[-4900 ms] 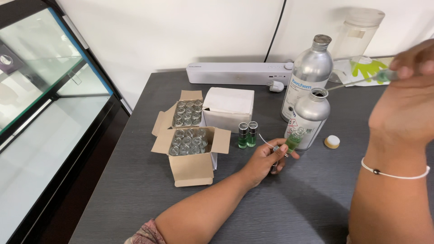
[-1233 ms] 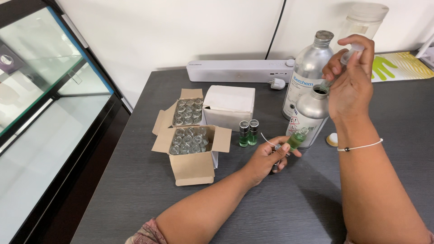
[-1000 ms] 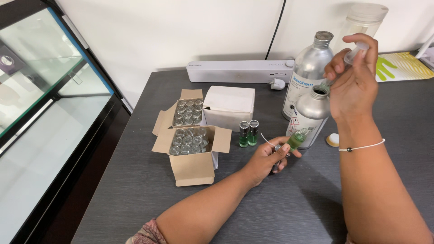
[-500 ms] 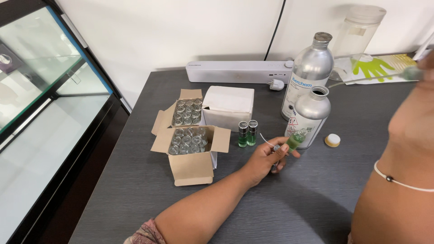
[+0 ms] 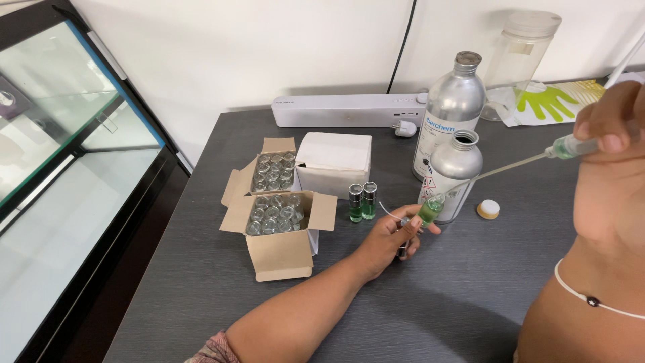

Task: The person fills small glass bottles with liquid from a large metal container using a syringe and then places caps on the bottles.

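- The left hand (image 5: 388, 236) is closed around a small glass vial (image 5: 430, 210) partly filled with green liquid, holding it upright just above the bench (image 5: 430, 302), so its mouth faces the needle coming in from the right.
- The right hand (image 5: 615, 128) is pinched shut on a syringe (image 5: 570, 146) of green liquid, raised high at the right edge of view; its long thin needle (image 5: 497, 170) slants down-left, the tip at or just inside the vial's mouth.
- The two hands are well apart, joined only by the needle's line.
- Just behind the vial stands an open short metal bottle (image 5: 455, 168), with a taller capped metal bottle (image 5: 451, 111) behind it; a small cap (image 5: 488, 209) lies to the right, out of the way.
- Two filled vials with dark caps (image 5: 362, 201) stand together left of the held vial, set apart from the two open cardboard boxes of empty vials (image 5: 272, 214).
- A white box (image 5: 334, 161) and a white power strip (image 5: 349, 109) sit nearer the wall.
- Bare bench lies in front of the hands; the bench's left edge drops beside a glass cabinet (image 5: 60, 154).
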